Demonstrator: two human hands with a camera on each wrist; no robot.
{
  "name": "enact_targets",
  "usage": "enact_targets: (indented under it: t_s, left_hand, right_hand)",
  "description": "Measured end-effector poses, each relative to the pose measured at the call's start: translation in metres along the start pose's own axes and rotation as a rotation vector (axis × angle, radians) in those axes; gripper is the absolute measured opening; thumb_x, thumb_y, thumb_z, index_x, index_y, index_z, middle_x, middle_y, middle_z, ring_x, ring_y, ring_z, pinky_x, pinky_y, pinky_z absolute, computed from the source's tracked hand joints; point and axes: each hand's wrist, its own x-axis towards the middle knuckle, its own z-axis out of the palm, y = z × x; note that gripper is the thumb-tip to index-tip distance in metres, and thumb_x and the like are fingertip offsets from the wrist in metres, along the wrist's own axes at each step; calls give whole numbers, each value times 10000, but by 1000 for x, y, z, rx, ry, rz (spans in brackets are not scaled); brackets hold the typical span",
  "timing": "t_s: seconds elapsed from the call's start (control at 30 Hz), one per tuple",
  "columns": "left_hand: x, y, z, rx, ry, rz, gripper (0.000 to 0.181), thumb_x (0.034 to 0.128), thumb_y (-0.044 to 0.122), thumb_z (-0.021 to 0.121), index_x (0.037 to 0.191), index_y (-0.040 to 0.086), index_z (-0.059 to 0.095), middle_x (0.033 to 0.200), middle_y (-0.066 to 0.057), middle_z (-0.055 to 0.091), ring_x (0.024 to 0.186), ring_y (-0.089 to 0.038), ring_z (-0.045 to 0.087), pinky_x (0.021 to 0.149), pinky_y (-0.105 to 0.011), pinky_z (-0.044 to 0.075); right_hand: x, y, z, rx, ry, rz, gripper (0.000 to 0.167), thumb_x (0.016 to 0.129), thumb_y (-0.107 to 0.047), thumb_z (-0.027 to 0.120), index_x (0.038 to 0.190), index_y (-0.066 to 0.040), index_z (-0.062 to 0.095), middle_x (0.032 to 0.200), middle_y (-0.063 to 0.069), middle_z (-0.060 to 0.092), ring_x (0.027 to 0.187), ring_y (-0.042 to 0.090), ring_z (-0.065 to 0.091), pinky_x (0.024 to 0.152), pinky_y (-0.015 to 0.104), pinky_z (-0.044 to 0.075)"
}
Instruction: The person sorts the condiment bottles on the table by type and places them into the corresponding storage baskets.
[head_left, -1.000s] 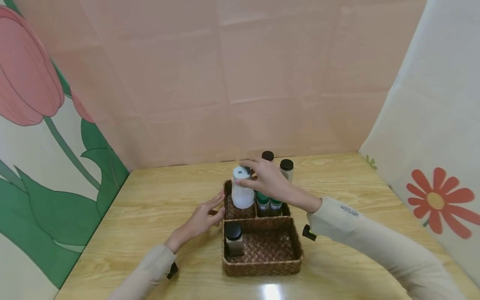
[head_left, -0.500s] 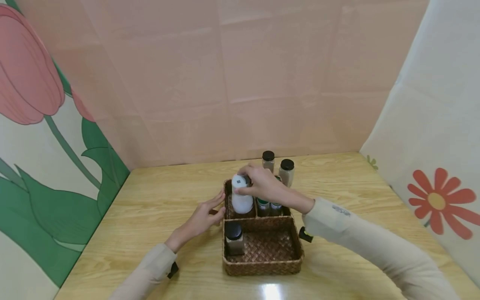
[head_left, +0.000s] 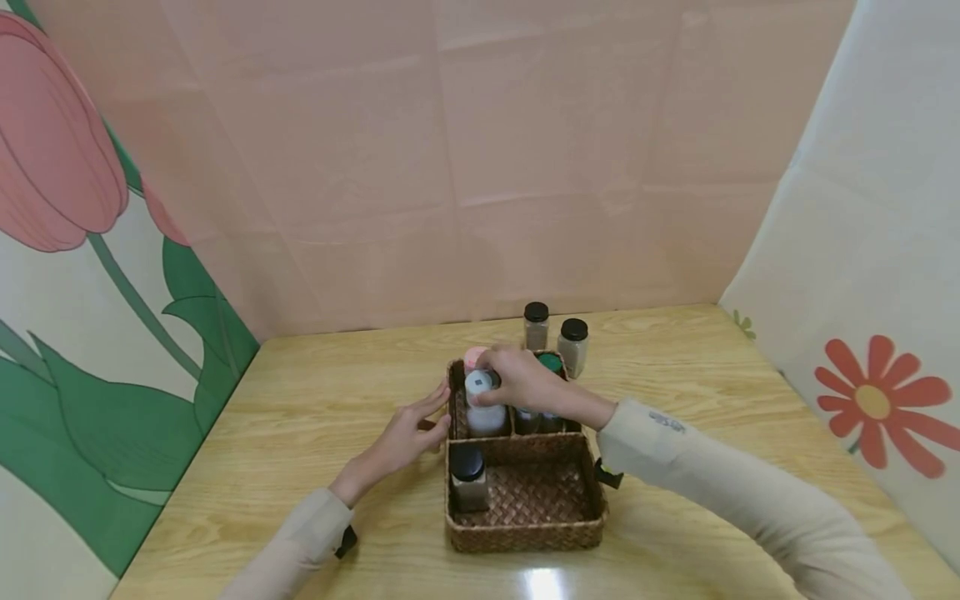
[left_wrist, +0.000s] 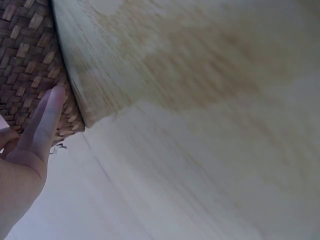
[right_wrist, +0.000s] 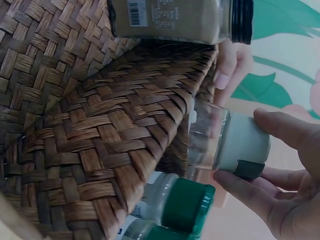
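Observation:
My right hand (head_left: 528,382) pinches the white lid of a clear seasoning jar (head_left: 487,422). In the right wrist view, thumb and fingers lie on either side of the jar's lid (right_wrist: 241,137). The jar stands inside the back left compartment of a brown woven basket (head_left: 525,537); the compartment's floor under it is hidden. My left hand (head_left: 401,437) touches the basket's left outer wall with extended fingers, and in the left wrist view a finger (left_wrist: 49,120) lies along the weave. Green-lidded jars (right_wrist: 187,205) occupy the back right compartment.
A black-lidded jar (head_left: 468,483) sits at the left of the basket's front compartment. Behind the basket stand two more black-lidded jars, one farther back (head_left: 536,327) and one nearer (head_left: 573,346). A pink lid (head_left: 474,358) shows behind the white one.
My right hand has lowered the white-lidded jar deeper into the back left compartment. A pink lid has come into sight behind it. The left hand has stayed against the basket.

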Motion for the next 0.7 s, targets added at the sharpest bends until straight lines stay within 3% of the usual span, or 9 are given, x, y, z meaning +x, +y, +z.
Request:
enact_targets:
  t_s: [0.23, 0.4, 0.7]
  left_hand:
    - [1, 0, 0, -13, -11, -12, 558, 1055, 223, 507, 1522, -8, 309, 1608, -110, 216, 913, -295, 718, 676, -293, 592]
    - [0, 5, -1, -34, -8, -11, 543, 1051, 170, 513, 1515, -24, 308, 1598, -143, 225, 903, -328, 716, 670, -382, 598]
    - [1, -4, 0, -19, 4, 4, 552, 1052, 235, 517, 1512, -5, 328, 1600, -102, 233, 891, -237, 725, 667, -263, 586]
  right_hand:
    - [1, 6, 7, 13, -28, 15, 361, 838, -250, 823, 1070, -11, 681, 898, 21, 615, 672, 84, 555, 517, 225, 464]
    - [2, 7, 12, 11, -63, 39, 365, 829, -241, 831, 1076, -23, 674, 928, 19, 614, 709, 82, 567, 550, 227, 483]
    - [2, 4, 10, -40, -98, 46, 428, 823, -268, 836, 1123, -22, 658, 958, 29, 617, 741, 91, 576, 581, 246, 493]
